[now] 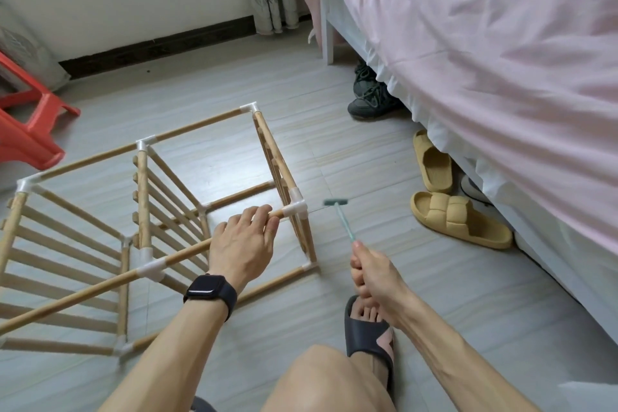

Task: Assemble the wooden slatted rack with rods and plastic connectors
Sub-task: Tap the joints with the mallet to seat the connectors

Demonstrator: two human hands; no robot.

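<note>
The left hand (pixel 242 246) is wrapped over the top front rod (pixel 187 252), fingers closed on it just beside the corner connector (pixel 294 210). The right hand (pixel 374 273) is clenched on a small hammer (pixel 341 215), its head hanging near that connector, not touching. The rack (pixel 143 211) lies on its side on the floor (pixel 368 160), near the bed (pixel 485 77). Judging by this, the joint needs seating: brace the rod firmly, keep fingers back, and tap squarely along the rod's line.

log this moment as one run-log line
left hand: gripping top wooden rod near white corner connector | right hand: holding small green mallet, raised beside connector | rack: on floor
</note>
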